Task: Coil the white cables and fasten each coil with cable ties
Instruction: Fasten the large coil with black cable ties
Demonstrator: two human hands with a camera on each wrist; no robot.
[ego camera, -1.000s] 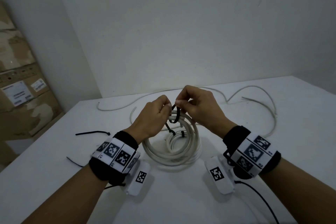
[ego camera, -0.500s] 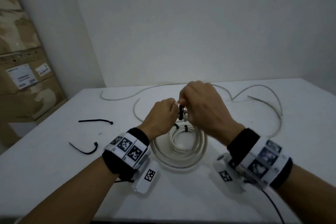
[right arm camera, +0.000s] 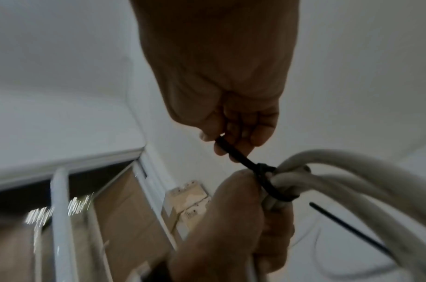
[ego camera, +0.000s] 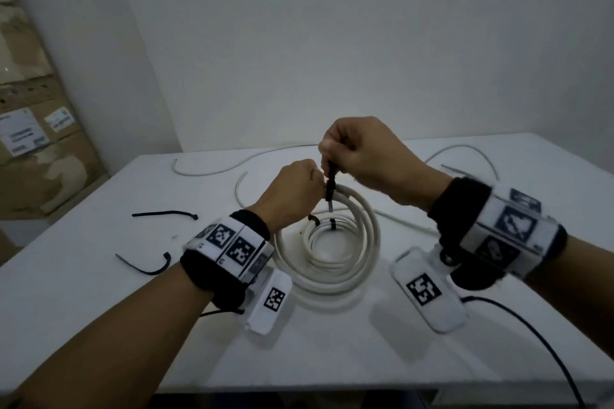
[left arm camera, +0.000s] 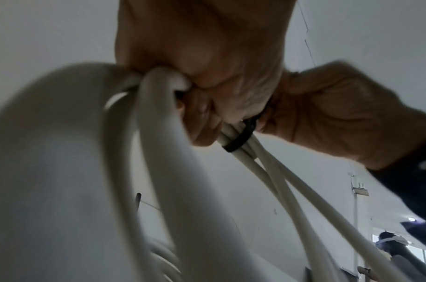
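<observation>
A coil of white cable [ego camera: 332,256] lies mid-table, its far side lifted. My left hand [ego camera: 292,192] grips the bundled strands [left arm camera: 163,99] at that far side. A black cable tie [ego camera: 330,188] is looped tight round the strands [right arm camera: 277,192]. My right hand [ego camera: 358,153] pinches the tie's tail [right arm camera: 233,152] and holds it taut, upward from the coil. Two more black ties [ego camera: 332,224] sit on a smaller inner coil. A loose white cable [ego camera: 465,151] trails across the back of the table.
Two spare black cable ties [ego camera: 166,213] [ego camera: 146,267] lie on the white table [ego camera: 99,292] to the left. Cardboard boxes [ego camera: 36,149] stand beyond the table's left edge. A dark cord [ego camera: 545,349] runs from my right wrist over the table's near right.
My right hand has risen and drawn the tie's tail up, closing the loop tight round the strands. My left hand stays on the coil's far side.
</observation>
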